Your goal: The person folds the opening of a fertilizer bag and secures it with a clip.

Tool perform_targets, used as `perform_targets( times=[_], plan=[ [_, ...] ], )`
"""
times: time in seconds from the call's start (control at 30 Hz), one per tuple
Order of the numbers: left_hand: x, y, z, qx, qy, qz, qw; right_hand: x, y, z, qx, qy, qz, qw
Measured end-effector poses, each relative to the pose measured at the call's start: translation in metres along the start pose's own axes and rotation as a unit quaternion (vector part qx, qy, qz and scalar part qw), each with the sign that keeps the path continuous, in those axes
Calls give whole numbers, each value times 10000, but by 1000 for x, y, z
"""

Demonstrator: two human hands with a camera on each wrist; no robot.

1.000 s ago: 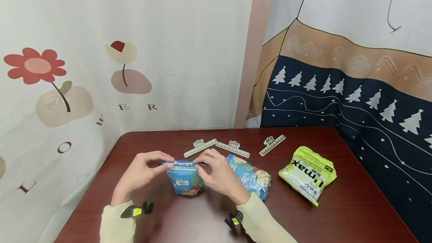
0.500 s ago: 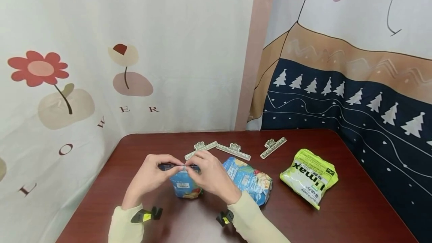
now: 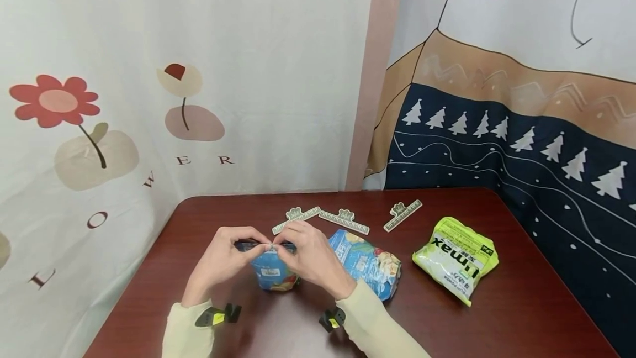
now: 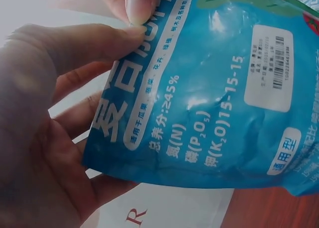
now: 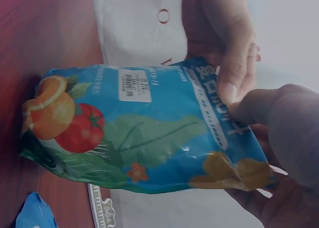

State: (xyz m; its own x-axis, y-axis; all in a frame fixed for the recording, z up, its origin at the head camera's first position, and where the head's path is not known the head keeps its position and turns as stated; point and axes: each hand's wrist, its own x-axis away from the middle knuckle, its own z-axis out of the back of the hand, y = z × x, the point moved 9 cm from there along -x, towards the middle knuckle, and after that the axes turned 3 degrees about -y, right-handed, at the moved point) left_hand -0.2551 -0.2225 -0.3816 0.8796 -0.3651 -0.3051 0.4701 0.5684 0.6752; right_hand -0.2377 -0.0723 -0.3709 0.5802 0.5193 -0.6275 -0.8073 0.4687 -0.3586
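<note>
A blue fertilizer bag (image 3: 273,276) stands upright on the table, printed with vegetables, a white barcode label and 15-15-15. My left hand (image 3: 226,256) pinches its top edge between thumb and fingers. From the other side my right hand (image 3: 313,256) pinches the same edge, and the two thumbs meet near its middle. In the left wrist view the left thumb lies across the front of the bag (image 4: 214,108), with fingers behind it. The right wrist view shows the right thumb on the bag (image 5: 149,138) close to the other thumb.
Another blue bag (image 3: 370,264) lies right of the hands. Further right is a green Umax bag (image 3: 454,261). Ruler-shaped clips lie at the back: a left clip (image 3: 305,215), a middle clip (image 3: 344,222) and a right clip (image 3: 402,215). Printed curtains (image 3: 278,98) hang behind the table (image 3: 517,319).
Both hands have slid inward along the bag's top edge, from apart to thumbs together at the middle. Over the last half second they have hardly moved.
</note>
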Motion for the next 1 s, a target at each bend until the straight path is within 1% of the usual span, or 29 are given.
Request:
perform_targets(
  times=[0.1,0.23,0.33,0.47,0.53,0.7,0.87,1.0],
  plan=[
    [1,-6,0,81,-58,213,9997,0,5,1,-129,-146,-107,9998],
    [5,-15,6,196,-53,456,9988,1,11,0,-458,-337,-296,9979],
    [6,-17,10,187,15,442,9988,1,12,1,-563,-351,-355,9972],
    [3,-13,11,132,113,288,9994,0,12,4,-473,-215,-364,9980],
    [2,-12,11,128,159,266,9994,0,11,5,-464,-163,-405,9980],
    [2,-13,12,149,197,421,9988,-1,12,6,-439,-177,-519,9975],
    [2,-18,10,247,30,562,9981,0,15,6,-449,-306,-595,9968],
    [5,-23,12,363,-63,676,9970,1,19,7,-635,-430,-647,9950]
  ],
)
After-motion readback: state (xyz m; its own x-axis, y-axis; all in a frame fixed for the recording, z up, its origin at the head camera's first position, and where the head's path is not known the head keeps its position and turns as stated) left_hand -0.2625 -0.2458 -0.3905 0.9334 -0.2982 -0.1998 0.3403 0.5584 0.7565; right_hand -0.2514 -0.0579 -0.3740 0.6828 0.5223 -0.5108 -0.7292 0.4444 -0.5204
